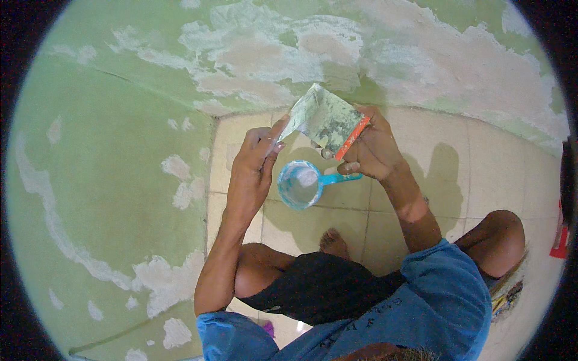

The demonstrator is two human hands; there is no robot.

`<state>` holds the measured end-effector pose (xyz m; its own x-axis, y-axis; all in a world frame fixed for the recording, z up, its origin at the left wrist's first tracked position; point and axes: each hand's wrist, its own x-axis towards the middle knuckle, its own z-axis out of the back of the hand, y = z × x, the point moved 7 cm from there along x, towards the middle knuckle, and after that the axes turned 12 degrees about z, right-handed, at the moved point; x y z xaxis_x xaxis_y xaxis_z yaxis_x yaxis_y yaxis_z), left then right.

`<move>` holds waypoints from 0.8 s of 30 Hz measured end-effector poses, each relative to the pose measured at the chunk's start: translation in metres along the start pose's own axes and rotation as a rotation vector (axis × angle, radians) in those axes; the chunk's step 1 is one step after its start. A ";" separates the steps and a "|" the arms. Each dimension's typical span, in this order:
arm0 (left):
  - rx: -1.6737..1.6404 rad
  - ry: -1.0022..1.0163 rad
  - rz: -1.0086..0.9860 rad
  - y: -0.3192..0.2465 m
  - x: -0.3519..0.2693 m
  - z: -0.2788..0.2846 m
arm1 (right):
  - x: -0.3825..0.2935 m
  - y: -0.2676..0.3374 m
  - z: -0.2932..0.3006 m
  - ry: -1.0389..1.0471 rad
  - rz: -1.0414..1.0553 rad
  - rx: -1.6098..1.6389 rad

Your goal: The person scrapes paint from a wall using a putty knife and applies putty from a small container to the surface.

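My left hand (254, 158) grips a thin, putty-smeared scraper (303, 110) between thumb and fingers. Its far end meets the upper left edge of a wide putty knife blade (333, 122). That blade has an orange strip (353, 137) along its back and is coated with pale and dark putty. Around the strip side, my right hand (377, 146) holds the wide blade, its palm partly turned up. Below both tools, a blue plastic dipper (299, 185) rests on the tiled floor. White putty clings to its inside, and its handle (341, 178) points right, under my right hand.
A green wall (113, 180) with white filler patches rises at the left. Another patched wall (406, 67) runs across the far side, meeting beige floor tiles (420, 122). My bare foot (334, 243) is behind the dipper. Red object (560, 241) and small clutter (505, 300) lie right.
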<state>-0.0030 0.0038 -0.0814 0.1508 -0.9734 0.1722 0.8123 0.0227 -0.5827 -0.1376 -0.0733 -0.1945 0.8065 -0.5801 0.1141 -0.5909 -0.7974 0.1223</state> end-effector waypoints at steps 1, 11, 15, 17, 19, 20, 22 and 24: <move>0.053 -0.012 0.001 0.000 -0.001 0.000 | 0.000 0.000 -0.003 0.030 -0.008 -0.002; 0.212 -0.031 0.055 0.012 0.001 0.004 | -0.005 0.001 0.037 0.047 0.089 0.177; -0.434 0.225 0.466 0.054 -0.005 -0.010 | -0.019 0.038 0.013 -0.004 0.370 -0.321; -0.602 0.403 0.566 0.040 -0.007 -0.016 | -0.017 0.063 -0.007 0.216 0.510 -1.257; -0.690 0.476 0.654 0.036 -0.016 -0.011 | -0.010 0.056 -0.059 0.432 0.601 -1.801; -0.707 0.478 0.669 0.036 -0.016 -0.009 | -0.008 0.055 -0.052 0.461 0.610 -1.893; -0.726 0.466 0.671 0.040 -0.017 -0.006 | -0.009 0.056 -0.059 0.498 0.591 -1.982; -0.730 0.452 0.628 0.043 -0.017 -0.006 | -0.013 0.064 -0.055 0.508 0.580 -2.071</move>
<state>0.0258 0.0201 -0.1146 0.0802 -0.8320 -0.5489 0.1037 0.5547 -0.8256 -0.1870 -0.1073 -0.1339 0.7168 -0.2652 0.6449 -0.1576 0.8393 0.5204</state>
